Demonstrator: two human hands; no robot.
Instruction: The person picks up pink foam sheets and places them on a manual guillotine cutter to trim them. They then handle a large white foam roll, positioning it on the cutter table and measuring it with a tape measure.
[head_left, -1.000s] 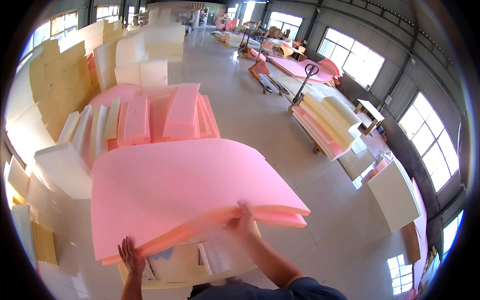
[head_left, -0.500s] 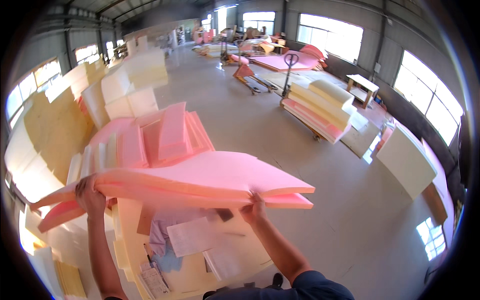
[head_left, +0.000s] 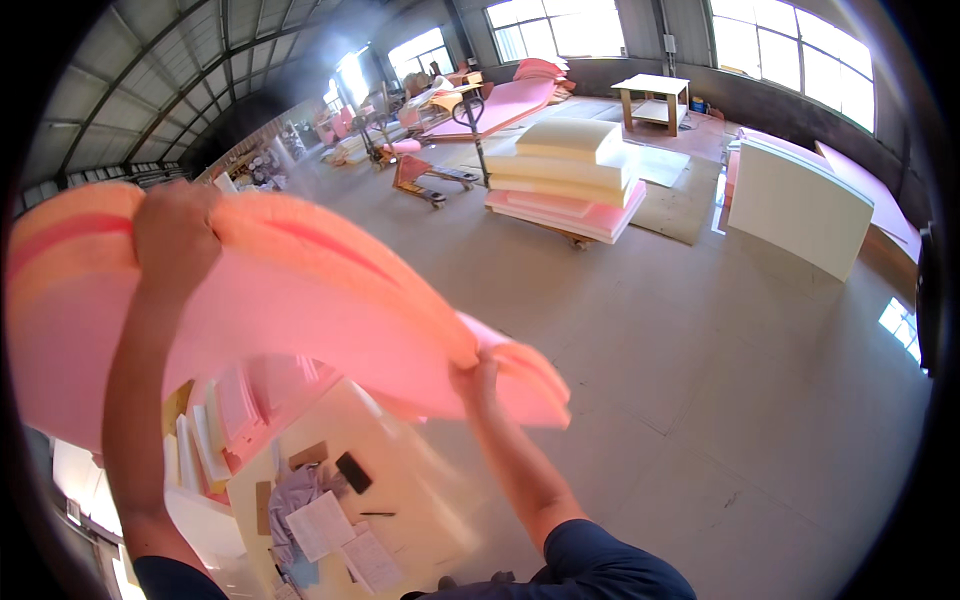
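Observation:
A big pink foam sheet (head_left: 300, 300) hangs bent and raised in front of me, filling the left half of the view. My left hand (head_left: 175, 235) grips its upper left edge, arm lifted high. My right hand (head_left: 478, 378) clutches the sheet's lower right edge, where the foam folds over in layers. Under the sheet lies a pale foam block (head_left: 400, 470) with papers (head_left: 330, 525), a dark phone (head_left: 352, 472) and a pen on it.
A stack of cream and pink foam slabs (head_left: 570, 180) sits on a pallet ahead. A white foam block (head_left: 795, 205) stands at right, a wooden table (head_left: 655, 98) by the windows. A pallet jack (head_left: 430, 175) and more pink foam lie farther back. Concrete floor (head_left: 720, 400) spreads right.
The sheet has swung up and left, from lying flat to bent and raised. My left hand rose high with its edge. The view turned right, toward the windows.

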